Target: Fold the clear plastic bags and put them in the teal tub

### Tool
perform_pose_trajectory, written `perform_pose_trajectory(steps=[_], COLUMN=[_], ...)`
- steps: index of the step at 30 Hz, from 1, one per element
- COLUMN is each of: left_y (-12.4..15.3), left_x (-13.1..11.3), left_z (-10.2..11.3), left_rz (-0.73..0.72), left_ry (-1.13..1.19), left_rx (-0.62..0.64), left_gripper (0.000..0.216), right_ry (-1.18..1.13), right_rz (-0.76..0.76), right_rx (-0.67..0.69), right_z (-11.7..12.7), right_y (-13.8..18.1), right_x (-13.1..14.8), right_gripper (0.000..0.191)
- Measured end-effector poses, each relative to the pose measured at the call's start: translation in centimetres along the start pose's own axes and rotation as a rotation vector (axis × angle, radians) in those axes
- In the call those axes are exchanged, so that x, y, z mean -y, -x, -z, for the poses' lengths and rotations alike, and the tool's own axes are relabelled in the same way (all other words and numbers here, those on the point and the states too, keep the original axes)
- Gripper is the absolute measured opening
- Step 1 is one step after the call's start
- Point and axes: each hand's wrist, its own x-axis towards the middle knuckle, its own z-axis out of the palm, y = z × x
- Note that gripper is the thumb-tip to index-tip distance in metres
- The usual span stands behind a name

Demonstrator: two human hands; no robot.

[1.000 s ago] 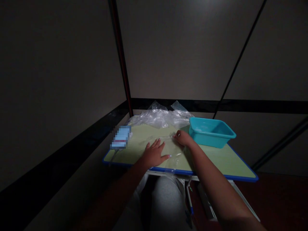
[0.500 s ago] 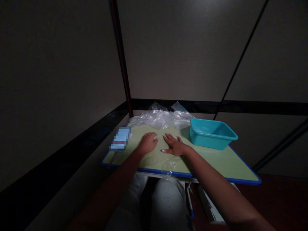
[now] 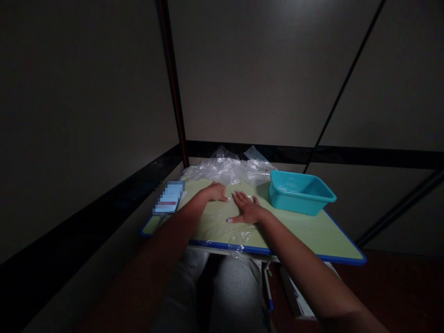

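Note:
A clear plastic bag (image 3: 239,238) lies spread on the table, its near end hanging over the front edge. My right hand (image 3: 249,210) is pressed flat on the bag, fingers stretched and thumb out to the left. Just beyond and to the left, my left hand (image 3: 217,191) rests on the bag too, thumb apart from the fingers; its outer fingers are partly hidden. Neither hand grips anything. Behind both hands, more crumpled clear plastic bags (image 3: 227,170) are heaped along the back of the table.
A turquoise plastic basin (image 3: 298,201) stands on the table's right side. A phone (image 3: 169,196) with a blurred screen lies at the left. The light-green table (image 3: 333,236) has a blue rim, and walls stand close behind it and on the left.
My left hand has slid away from me across the bag, its forearm reaching further over the table. The right hand stays flat in nearly the same place. The view has shifted slightly.

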Motion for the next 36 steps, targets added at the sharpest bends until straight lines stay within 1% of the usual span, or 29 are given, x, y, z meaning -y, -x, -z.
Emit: perform_pose_trajectory(steps=[3, 13, 17, 20, 24, 27, 30, 34, 36], left_y=[-0.1, 1.2, 1.3, 1.5, 1.8, 1.8, 1.5, 1.5, 1.7], left_x=[0.2, 0.3, 1.0, 1.4, 1.1, 0.6, 0.5, 0.5, 0.4], left_z=[0.7, 1.7, 2.1, 2.0, 1.3, 1.1, 1.2, 1.9, 2.3], left_rz=[0.014, 0.03, 0.043, 0.055, 0.063, 0.065, 0.073, 0.098, 0.116], left_ry=[0.004, 0.122, 0.151, 0.2, 0.293, 0.31, 0.267, 0.13, 0.044], left_rx=[0.068, 0.201, 0.166, 0.152, 0.16, 0.136, 0.126, 0.137, 0.108], left_gripper=[0.031, 0.024, 0.024, 0.027, 0.026, 0.03, 0.029, 0.016, 0.012], right_ry=[-0.007, 0.018, 0.016, 0.009, 0.012, 0.016, 0.012, 0.007, 0.007], right_rz=[0.0, -0.002, -0.001, -0.002, -0.004, 0.0, 0.003, -0.014, -0.022], right_rx=[0.0, 0.035, 0.04, 0.039, 0.034, 0.029, 0.027, 0.029, 0.017], right_z=[0.0, 0.2, 0.1, 0.1, 0.0, 0.0, 0.1, 0.2, 0.0], right_y=[0.0, 0.0, -0.1, -0.2, -0.2, -0.2, -0.1, 0.0, 0.0], right_x=[0.0, 0.2, 0.2, 0.1, 0.1, 0.1, 0.2, 0.3, 0.2], right_gripper=[0.111, 0.103, 0.103, 0.103, 0.102, 0.102, 0.1, 0.1, 0.099])
